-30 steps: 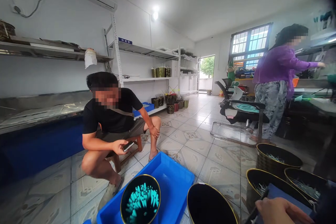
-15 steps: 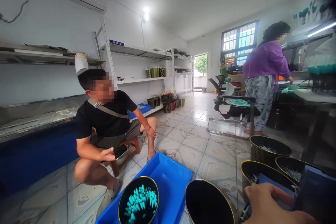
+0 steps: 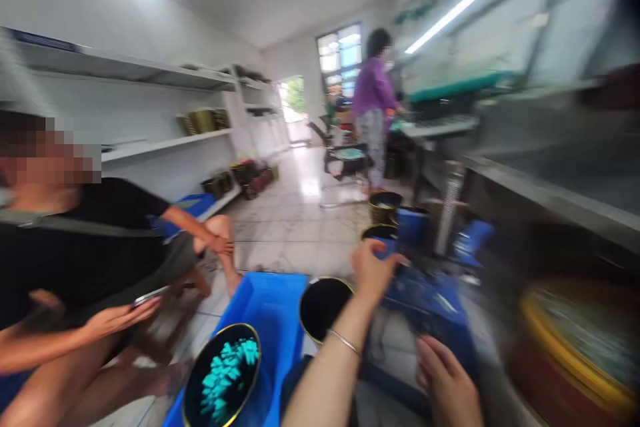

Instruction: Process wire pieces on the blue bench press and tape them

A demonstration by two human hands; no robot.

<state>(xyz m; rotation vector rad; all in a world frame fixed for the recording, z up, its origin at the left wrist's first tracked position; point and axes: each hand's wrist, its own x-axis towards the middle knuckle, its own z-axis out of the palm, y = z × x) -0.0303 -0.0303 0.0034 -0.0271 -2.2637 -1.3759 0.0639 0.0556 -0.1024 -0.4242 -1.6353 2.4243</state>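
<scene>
My left hand (image 3: 373, 270), a bracelet on its wrist, reaches forward near a gold-rimmed pot with blue material (image 3: 385, 247) at its opening. Its fingers are curled in, and whatever they hold is too blurred to name. Lower right, my right hand (image 3: 447, 380) has its fingers bent and close together beside a smeared dark-blue object (image 3: 435, 307); its grip is unclear. An unfilled black pot (image 3: 323, 310) stands left of my left forearm. Further left, a black pot with turquoise-tipped sticks (image 3: 225, 373) sits in a blue tray (image 3: 275, 287).
At left a seated person (image 3: 110, 233) holds a phone (image 3: 150, 295). A person in purple (image 3: 373, 93) stands at a far bench. Gold-rimmed pots (image 3: 385, 203) stand on the floor. A yellow-rimmed tub (image 3: 540, 347) and a metal bench (image 3: 540, 193) lie to the right.
My view has swung right, so the tray, pots and people appear further left. My right hand and the yellow-rimmed tub have come into view. My left forearm now shows.
</scene>
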